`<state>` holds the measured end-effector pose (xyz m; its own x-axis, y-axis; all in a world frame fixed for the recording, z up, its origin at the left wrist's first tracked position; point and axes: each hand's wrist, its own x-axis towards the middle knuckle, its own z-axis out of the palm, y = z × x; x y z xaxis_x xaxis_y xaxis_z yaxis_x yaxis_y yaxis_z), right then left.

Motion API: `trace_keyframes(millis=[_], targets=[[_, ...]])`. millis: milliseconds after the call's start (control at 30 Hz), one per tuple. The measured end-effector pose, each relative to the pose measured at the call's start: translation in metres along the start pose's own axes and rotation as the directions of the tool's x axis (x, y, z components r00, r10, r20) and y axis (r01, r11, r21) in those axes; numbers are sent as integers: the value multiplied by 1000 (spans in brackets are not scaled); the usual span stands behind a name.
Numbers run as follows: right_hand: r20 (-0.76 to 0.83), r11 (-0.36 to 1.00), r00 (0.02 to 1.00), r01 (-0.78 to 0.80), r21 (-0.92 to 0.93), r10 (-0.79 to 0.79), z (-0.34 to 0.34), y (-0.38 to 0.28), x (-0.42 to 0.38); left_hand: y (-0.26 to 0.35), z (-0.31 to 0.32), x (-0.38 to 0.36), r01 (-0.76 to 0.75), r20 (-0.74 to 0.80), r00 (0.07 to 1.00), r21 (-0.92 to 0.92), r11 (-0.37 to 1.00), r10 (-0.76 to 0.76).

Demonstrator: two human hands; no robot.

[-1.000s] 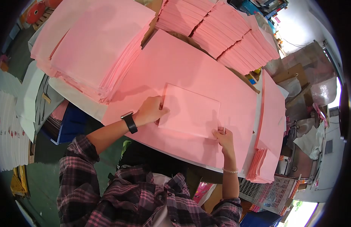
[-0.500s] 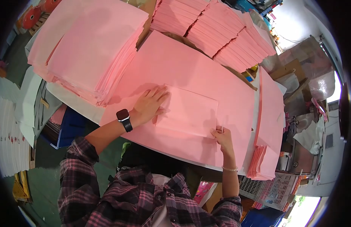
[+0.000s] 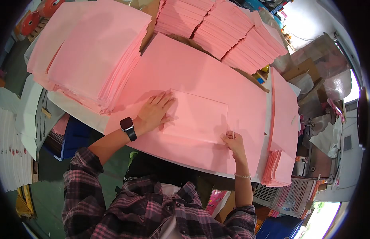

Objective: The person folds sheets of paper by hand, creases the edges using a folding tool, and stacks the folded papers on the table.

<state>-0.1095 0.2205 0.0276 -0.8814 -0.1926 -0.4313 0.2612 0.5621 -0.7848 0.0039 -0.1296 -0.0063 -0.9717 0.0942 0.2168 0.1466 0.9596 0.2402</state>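
a small pink folded sheet (image 3: 197,117), flat and rectangular, lies at the centre of the large pink sheet (image 3: 201,71). the left hand (image 3: 155,111) presses its 9 o'clock edge, fingers spread; the right hand (image 3: 232,141) pinches a thin white stick at its 4 o'clock corner.

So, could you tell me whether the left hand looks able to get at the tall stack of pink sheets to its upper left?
Probably yes. The left hand lies flat on the small folded pink sheet, and the tall stack of pink sheets sits just beyond it with only bare pink paper between them.
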Motion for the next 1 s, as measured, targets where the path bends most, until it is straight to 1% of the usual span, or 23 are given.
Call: trace_keyframes(millis=[100, 367, 400, 433, 467, 500, 533, 567, 633, 700, 767, 800, 900, 933, 1000], targets=[[11, 1000, 1000, 10, 6, -10, 0, -1, 0, -1, 1, -1, -4, 2, 1000, -10, 1000, 5], [1, 1000, 1000, -16, -4, 16, 0, -8, -7, -1, -1, 0, -16, -3, 1000, 33, 999, 16], [-111, 980, 988, 88, -177, -109, 2, -12, -12, -1, -2, 1, -16, -17, 1000, 28, 999, 17], [-197, 921, 950, 163, -355, -244, 6, -18, -19, -1, -3, 2, -15, -30, 999, 22, 1000, 15], [-250, 824, 890, 205, -527, -381, 11, -24, -27, 0, -4, 1, -13, -38, 999, 14, 1000, 13], [-255, 831, 895, 192, -522, -367, 17, -31, -34, 0, -5, 0, -21, -24, 999, 10, 1000, 21], [-263, 682, 750, 320, -657, -606, 29, -46, -41, -2, -7, 3, -19, 5, 1000, -4, 1000, 19], [-224, 489, 553, 393, -779, -802, 43, -56, -42, -4, -11, 7, -17, 32, 999, -16, 1000, 18], [-54, 486, 595, 596, -640, -802, 76, -60, -44, -5, -17, 10, -31, 72, 997, -25, 999, 33], [159, 332, 495, 755, -566, -854, 114, -64, -41, -7, -24, 12, -25, 121, 992, -59, 998, 32], [200, 179, 328, 829, -530, -923, 141, -69, -38, -7, -26, 15, -28, 149, 988, -74, 997, 38], [191, 187, 332, 827, -530, -924, 144, -65, -40, -8, -26, 16, -26, 160, 986, -86, 996, 40], [459, -39, 256, 840, -541, -851, 156, -46, -58, -12, -28, 13, -24, 198, 979, -104, 994, 45], [454, -31, 262, 840, -542, -852, 156, -41, -66, -10, -30, 10, -22, 209, 977, -101, 995, 43], [392, 129, 338, 873, -471, -855, 150, -31, -83, -6, -34, 10, -30, 223, 973, -93, 995, 50]])
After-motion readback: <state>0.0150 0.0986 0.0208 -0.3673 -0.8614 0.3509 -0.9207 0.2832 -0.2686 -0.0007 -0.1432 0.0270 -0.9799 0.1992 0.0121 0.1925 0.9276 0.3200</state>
